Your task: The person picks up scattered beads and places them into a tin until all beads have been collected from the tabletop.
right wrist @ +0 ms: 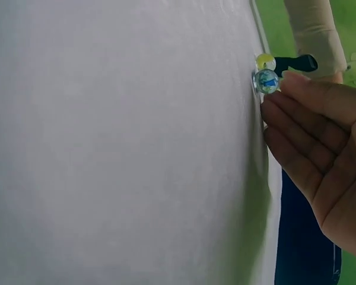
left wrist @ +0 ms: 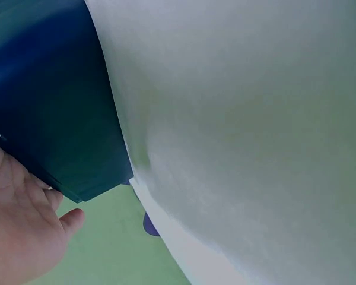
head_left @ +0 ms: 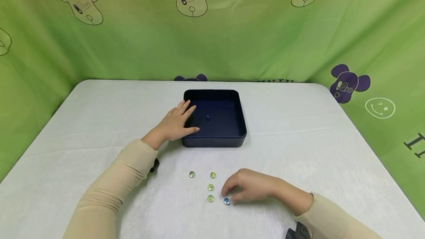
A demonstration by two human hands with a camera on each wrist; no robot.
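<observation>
Head: my left hand (head_left: 174,124) has fingers spread over the left rim of the dark blue box (head_left: 212,142); one small marble (head_left: 208,117) inside. Right hand (head_left: 252,185) half-curled, thumb and forefinger at the blue marble (head_left: 227,201) on the white table (head_left: 299,158). Three yellow-green marbles (head_left: 210,187) just beside, paler marble (head_left: 192,174) further left.
Left wrist: fingers against box edge.
Right wrist: blue marble at my fingertips; can't tell if pinched.

On the white cloth-covered tabletop (head_left: 292,128) we see a round dark-blue marble (head_left: 208,117) inside the square navy box (head_left: 214,142). Before the box, four round greenish glass marbles (head_left: 210,187) lie left of a round blue glass marble (head_left: 227,201).
</observation>
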